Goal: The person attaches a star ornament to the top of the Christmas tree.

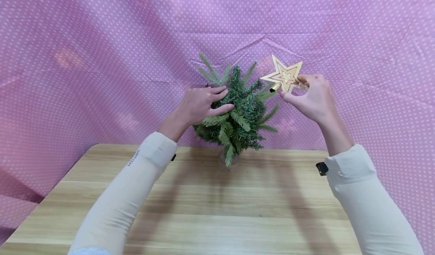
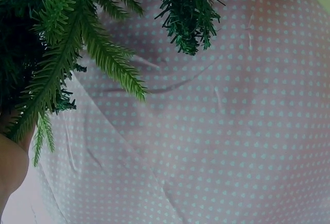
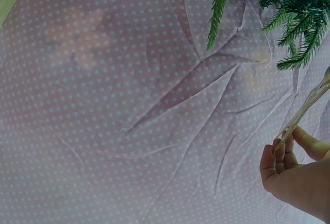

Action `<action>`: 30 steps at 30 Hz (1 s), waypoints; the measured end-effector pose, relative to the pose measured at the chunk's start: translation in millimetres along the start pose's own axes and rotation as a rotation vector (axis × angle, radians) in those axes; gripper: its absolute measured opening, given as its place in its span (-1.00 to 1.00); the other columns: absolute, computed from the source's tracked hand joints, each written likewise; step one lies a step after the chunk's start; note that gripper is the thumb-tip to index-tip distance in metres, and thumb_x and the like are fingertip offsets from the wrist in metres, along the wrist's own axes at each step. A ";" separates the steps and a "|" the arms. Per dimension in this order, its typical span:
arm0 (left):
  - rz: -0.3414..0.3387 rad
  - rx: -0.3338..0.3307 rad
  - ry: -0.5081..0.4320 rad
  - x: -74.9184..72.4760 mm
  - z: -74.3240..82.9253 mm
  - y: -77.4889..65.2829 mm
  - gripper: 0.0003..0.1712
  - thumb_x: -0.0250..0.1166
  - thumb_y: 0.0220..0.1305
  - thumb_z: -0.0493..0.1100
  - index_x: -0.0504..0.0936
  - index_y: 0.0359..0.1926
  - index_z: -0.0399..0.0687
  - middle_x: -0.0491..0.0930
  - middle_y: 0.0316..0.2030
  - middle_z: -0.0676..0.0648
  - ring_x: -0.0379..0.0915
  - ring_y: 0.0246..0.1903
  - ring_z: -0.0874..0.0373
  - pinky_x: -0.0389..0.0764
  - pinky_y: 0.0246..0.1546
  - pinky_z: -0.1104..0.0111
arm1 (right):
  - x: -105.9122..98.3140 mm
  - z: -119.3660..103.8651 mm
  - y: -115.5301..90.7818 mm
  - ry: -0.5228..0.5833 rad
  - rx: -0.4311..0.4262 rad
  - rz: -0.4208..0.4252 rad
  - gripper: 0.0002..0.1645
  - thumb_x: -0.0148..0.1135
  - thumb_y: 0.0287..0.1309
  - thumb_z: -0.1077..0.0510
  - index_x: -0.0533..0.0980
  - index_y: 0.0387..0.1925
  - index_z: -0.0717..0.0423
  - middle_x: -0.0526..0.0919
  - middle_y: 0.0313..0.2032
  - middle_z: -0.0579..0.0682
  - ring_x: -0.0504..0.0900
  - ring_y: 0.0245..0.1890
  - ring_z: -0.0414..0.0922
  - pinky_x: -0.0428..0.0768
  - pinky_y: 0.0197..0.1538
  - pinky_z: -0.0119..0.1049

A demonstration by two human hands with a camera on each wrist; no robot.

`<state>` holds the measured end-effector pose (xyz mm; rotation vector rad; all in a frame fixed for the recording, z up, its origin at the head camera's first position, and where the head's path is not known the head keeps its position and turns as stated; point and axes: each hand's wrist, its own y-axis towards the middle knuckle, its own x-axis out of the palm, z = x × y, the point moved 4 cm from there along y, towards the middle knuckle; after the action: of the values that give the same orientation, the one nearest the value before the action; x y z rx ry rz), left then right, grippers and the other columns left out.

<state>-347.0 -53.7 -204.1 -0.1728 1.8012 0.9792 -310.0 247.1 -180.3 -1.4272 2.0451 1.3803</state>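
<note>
The right hand (image 1: 317, 98) pinches a gold star (image 1: 286, 77) by its right side, thumb opposite the fingers, holding it just right of the upper part of a small green tree (image 1: 249, 109); the star's short tube (image 1: 276, 86) faces left and near (whether it touches a branch, I cannot tell). The left hand (image 1: 199, 104) rests unclenched on the tree's left side, thumb and fingers apart. The tree stands at the far side of a wooden table (image 1: 265, 225), before a dotted pink cloth (image 1: 112, 51).
</note>
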 end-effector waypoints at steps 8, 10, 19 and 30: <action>-0.005 -0.007 -0.007 0.9 0.2 0.8 -0.28 0.14 0.42 0.34 0.54 0.35 -0.03 0.48 0.33 -0.03 0.13 -0.69 0.16 0.09 -0.70 0.38 | 0.3 -3.2 2.7 -0.009 0.015 0.007 -0.04 0.40 0.09 -0.29 0.46 0.33 0.27 0.43 0.12 0.32 0.33 0.10 0.21 0.34 0.03 0.09; -0.002 -0.007 -0.005 0.9 0.2 0.6 -0.29 0.15 0.42 0.33 0.54 0.35 -0.03 0.49 0.32 -0.04 0.11 -0.70 0.16 0.08 -0.70 0.38 | 0.8 -4.9 4.4 -0.013 0.020 0.007 -0.04 0.39 0.09 -0.30 0.45 0.34 0.25 0.42 0.12 0.31 0.33 0.09 0.20 0.33 0.02 0.08; 0.000 -0.007 -0.008 1.0 0.4 0.5 -0.29 0.15 0.42 0.33 0.54 0.34 -0.03 0.49 0.32 -0.04 0.10 -0.71 0.17 0.06 -0.70 0.38 | 2.7 -11.7 12.1 -0.016 0.044 -0.013 -0.01 0.38 0.09 -0.33 0.44 0.35 0.24 0.39 0.19 0.30 0.31 0.14 0.18 0.36 0.09 0.11; -0.006 -0.009 -0.009 1.0 -0.2 0.2 -0.29 0.16 0.42 0.33 0.54 0.34 -0.04 0.49 0.32 -0.04 0.02 -0.70 0.19 0.04 -0.70 0.38 | 9.3 -15.9 20.1 -0.051 0.035 -0.011 -0.06 0.38 0.07 -0.31 0.48 0.28 0.26 0.41 0.15 0.31 0.29 0.16 0.19 0.31 0.16 0.12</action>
<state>-347.7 -53.4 -204.8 -0.1796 1.7870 0.9825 -327.0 229.7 -168.0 -1.3726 2.0165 1.3551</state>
